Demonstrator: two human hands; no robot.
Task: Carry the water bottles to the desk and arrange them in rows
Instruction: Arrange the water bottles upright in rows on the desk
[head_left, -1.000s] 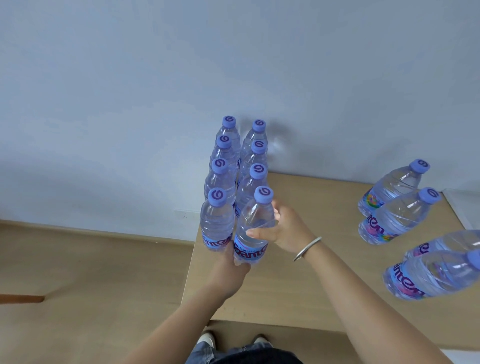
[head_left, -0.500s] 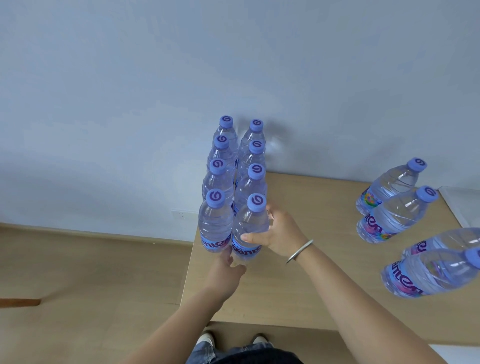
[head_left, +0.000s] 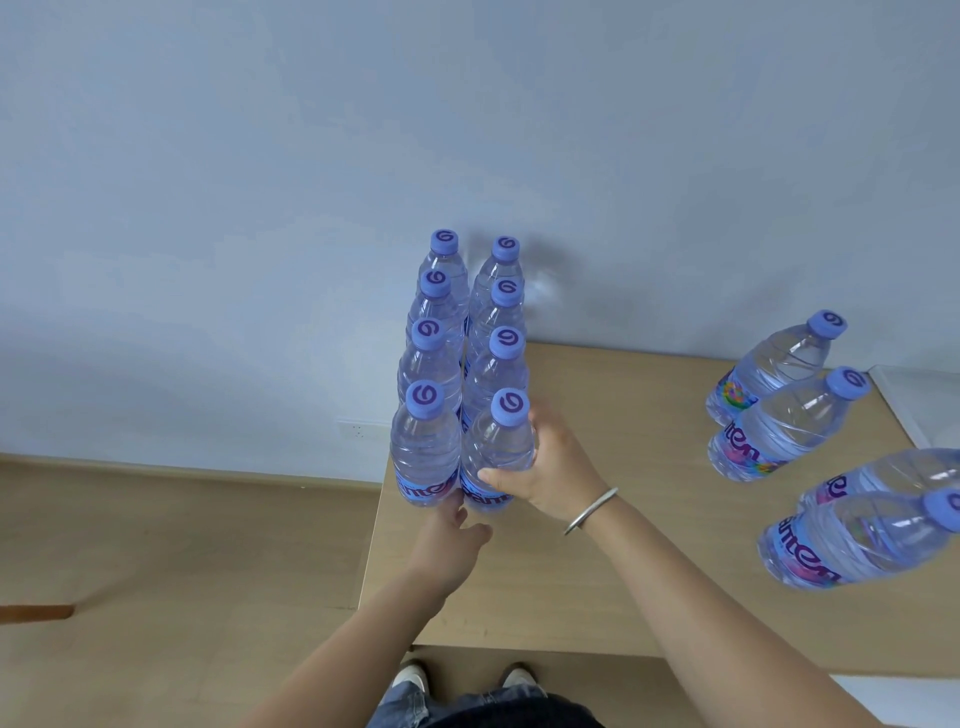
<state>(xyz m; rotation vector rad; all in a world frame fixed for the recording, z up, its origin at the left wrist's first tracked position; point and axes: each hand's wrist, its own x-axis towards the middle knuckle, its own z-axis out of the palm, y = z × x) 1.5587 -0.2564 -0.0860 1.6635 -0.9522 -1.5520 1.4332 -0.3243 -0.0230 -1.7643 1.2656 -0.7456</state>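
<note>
The right hand (head_left: 550, 467) wraps the nearest bottle (head_left: 498, 457) mid-body at the desk's (head_left: 597, 587) left edge; the left hand (head_left: 452, 540) seemingly steadies its base; full, heavyish, slick thin plastic, best gripped at the waist.

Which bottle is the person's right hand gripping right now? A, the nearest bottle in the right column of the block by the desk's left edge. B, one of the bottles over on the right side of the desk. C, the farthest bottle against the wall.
A: the right hand wraps its fingers and thumb around the nearest right-column bottle, beside the nearest left-column bottle.
</note>
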